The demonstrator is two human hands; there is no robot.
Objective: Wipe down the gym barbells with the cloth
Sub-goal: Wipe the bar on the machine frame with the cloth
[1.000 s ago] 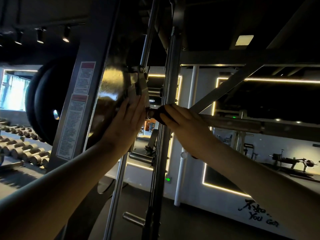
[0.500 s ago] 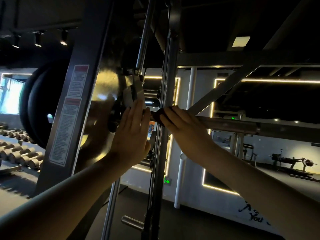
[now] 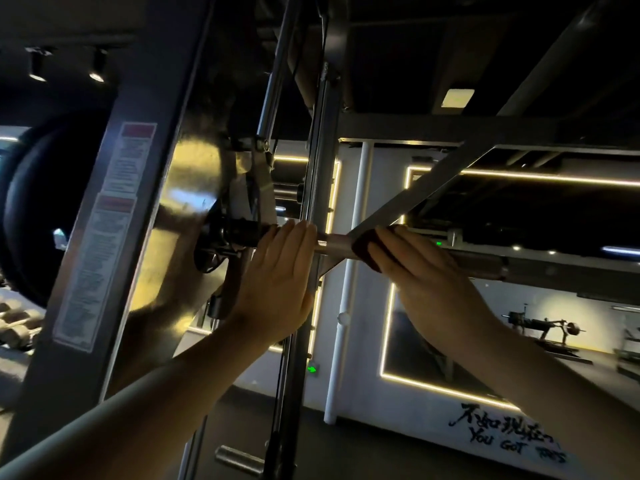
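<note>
Wiping step. My right hand point(image 3: 426, 282) curls round dark red cloth point(image 3: 363, 249), wrapped on bar point(image 3: 332, 244), up high. Left hand point(image 3: 277, 282) flat, fingers straight, touching bar near big shiny plate point(image 3: 194, 174). Next, I think: slide cloth along bar, squeeze tight.

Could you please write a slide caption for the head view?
Right hand grips a dark red cloth round the barbell; left hand rests against it.
</note>
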